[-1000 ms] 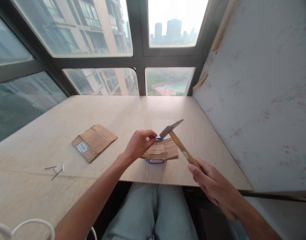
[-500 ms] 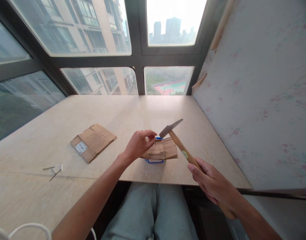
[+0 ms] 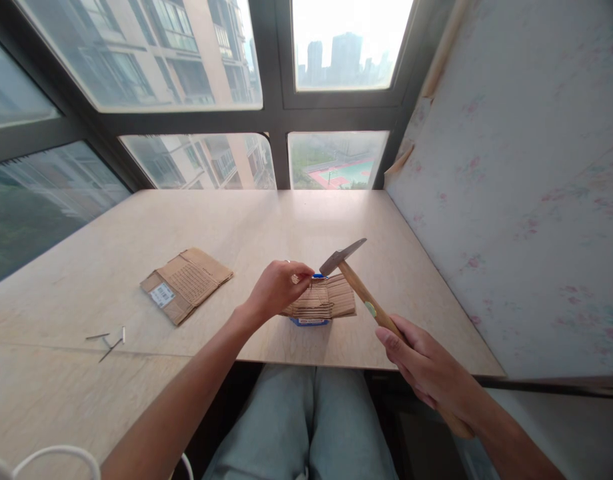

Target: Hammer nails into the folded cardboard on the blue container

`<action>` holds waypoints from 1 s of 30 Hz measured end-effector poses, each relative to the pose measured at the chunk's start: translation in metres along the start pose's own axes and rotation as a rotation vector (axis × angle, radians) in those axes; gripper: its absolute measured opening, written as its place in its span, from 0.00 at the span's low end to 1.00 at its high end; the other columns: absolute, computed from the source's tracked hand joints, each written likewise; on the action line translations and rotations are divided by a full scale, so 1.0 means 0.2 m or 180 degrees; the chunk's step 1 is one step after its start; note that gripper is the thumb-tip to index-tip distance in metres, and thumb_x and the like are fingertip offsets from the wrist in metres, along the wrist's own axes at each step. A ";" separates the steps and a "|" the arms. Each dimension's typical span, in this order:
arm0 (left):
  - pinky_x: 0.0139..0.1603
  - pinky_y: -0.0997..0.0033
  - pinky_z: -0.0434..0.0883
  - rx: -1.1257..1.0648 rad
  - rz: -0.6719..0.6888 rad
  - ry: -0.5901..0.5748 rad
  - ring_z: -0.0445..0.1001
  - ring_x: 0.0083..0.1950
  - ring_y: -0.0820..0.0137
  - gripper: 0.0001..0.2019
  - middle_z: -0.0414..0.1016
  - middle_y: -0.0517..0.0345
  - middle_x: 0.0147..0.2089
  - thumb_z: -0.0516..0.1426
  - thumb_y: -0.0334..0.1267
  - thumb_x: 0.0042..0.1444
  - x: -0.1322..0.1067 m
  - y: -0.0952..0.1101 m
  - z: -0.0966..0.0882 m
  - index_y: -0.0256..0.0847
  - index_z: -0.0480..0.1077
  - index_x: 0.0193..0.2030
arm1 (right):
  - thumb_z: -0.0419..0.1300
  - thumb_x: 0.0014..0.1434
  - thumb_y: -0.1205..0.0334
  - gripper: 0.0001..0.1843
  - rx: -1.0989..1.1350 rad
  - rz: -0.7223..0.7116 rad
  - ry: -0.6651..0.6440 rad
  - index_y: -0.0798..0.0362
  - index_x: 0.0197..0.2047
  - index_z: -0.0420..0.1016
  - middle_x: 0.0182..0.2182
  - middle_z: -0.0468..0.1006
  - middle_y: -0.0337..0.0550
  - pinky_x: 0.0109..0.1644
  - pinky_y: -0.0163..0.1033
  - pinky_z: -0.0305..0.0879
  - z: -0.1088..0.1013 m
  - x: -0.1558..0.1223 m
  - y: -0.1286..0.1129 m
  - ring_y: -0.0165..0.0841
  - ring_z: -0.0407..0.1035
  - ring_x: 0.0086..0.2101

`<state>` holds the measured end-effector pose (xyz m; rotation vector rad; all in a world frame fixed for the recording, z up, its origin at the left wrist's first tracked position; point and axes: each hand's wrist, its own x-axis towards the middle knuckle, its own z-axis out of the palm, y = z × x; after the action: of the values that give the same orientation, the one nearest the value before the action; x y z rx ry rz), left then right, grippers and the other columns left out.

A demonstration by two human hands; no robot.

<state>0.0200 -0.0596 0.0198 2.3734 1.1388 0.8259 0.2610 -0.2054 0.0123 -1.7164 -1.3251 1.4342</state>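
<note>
My right hand (image 3: pixel 429 373) grips the wooden handle of a hammer (image 3: pixel 356 280). Its metal head hangs just above a stack of corrugated cardboard pieces (image 3: pixel 326 300) that rests on a small blue box (image 3: pixel 310 322) near the table's front edge. My left hand (image 3: pixel 276 288) pinches a thin nail (image 3: pixel 310 283) upright on top of that stack, right below the hammer head.
A folded cardboard piece with a label (image 3: pixel 186 283) lies left of centre on the pale wooden table (image 3: pixel 236 227). A few loose nails (image 3: pixel 109 340) lie at the left. Windows stand behind, a patterned wall on the right, a white wire shape (image 3: pixel 46 460) at bottom left.
Almost nothing has moved; the hammer head and both hands hold the same place, with only a slight shift of the view.
</note>
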 end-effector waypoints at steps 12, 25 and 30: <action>0.39 0.70 0.74 -0.0206 -0.0201 -0.0007 0.81 0.36 0.66 0.06 0.84 0.56 0.34 0.60 0.31 0.55 0.01 0.00 0.01 0.41 0.81 0.35 | 0.49 0.66 0.37 0.22 -0.0005 -0.0044 0.0005 0.48 0.34 0.57 0.16 0.54 0.24 0.08 0.24 0.45 -0.01 0.01 0.05 0.20 0.47 0.09; 0.39 0.71 0.74 -0.0389 -0.0348 0.0049 0.81 0.36 0.66 0.05 0.84 0.56 0.33 0.61 0.32 0.55 -0.01 0.01 0.03 0.40 0.80 0.35 | 0.49 0.66 0.38 0.21 -0.0045 -0.0050 -0.0021 0.48 0.34 0.57 0.15 0.54 0.23 0.08 0.24 0.45 0.00 0.01 0.05 0.20 0.46 0.09; 0.39 0.70 0.74 -0.0246 -0.0232 0.0077 0.81 0.36 0.66 0.06 0.83 0.56 0.34 0.60 0.32 0.55 -0.01 0.01 0.03 0.41 0.80 0.35 | 0.49 0.66 0.38 0.21 -0.0027 -0.0066 -0.0038 0.48 0.34 0.58 0.16 0.54 0.23 0.08 0.24 0.44 0.00 0.01 0.04 0.20 0.46 0.09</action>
<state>0.0244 -0.0617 0.0149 2.2517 1.1740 0.8605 0.2643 -0.2068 0.0043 -1.6971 -1.3535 1.4312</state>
